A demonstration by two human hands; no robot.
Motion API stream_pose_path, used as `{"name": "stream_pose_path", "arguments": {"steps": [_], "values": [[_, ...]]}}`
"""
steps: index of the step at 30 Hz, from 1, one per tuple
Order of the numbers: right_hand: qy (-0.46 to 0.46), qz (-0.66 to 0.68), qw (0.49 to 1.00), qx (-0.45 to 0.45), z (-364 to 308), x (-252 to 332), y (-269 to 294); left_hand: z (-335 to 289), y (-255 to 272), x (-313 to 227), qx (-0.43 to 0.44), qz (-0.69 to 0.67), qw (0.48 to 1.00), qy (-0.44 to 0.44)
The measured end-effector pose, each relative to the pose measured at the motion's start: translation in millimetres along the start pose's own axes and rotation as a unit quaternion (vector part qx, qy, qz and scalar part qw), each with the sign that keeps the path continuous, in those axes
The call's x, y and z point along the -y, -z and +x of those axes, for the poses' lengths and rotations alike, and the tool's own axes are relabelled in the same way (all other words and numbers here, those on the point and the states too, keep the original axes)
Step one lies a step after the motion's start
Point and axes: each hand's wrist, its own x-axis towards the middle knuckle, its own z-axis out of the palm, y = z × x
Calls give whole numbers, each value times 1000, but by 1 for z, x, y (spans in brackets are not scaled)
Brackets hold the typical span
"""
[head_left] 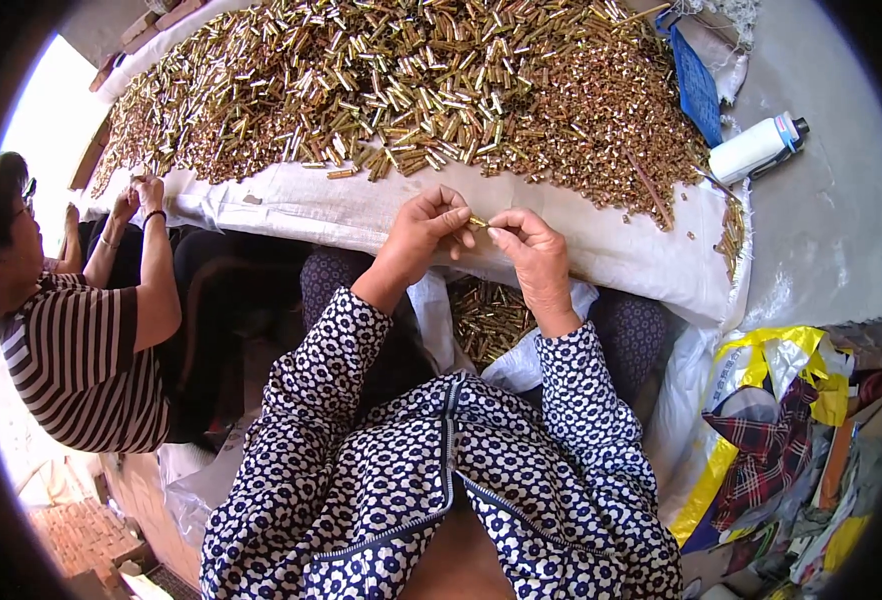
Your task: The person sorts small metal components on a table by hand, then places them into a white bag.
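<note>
A person in a flowered jacket (451, 450) sits at the bottom of the frame; a white bag (511, 368) of metal pieces (486, 318) stands wide between the knees, maybe so that small things can drop in easily; above it, in the middle of the frame, the left hand (429, 230) pinches a small gold piece (477, 222) with thumb and finger; the right hand (533, 252) has its fingertips at the piece's other end, but one cannot tell if they grip it too; the piece is likely held up like this because it is tiny; just past the hands, a pale cloth (581, 235) lies under a big heap (401, 90) of shiny pieces, probably to keep them together; a co-worker (86, 350) sits at the left; a white bottle (758, 150) lies at the upper right, beside the heap.
</note>
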Motion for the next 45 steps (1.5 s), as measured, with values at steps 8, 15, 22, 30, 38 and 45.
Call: {"name": "stream_pose_path", "arguments": {"steps": [8,15,22,30,38,45], "values": [[5,-1,1000,-1,-4,2,2,-2,-2,3,27,2,999,-32],[-53,106,993,-10,-3,1,4,-2,-6,3,34,75,991,-102],[-111,245,963,4,-2,2,7,-4,-6,8,47,36,993,-105],[-36,29,999,-24,-2,0,8,1,-8,10,43,113,986,-114],[131,-363,922,-16,9,-1,24,6,-33,14,69,602,739,-294],[167,-520,832,-101,45,-8,35,9,-39,18,62,668,690,-271]]}}
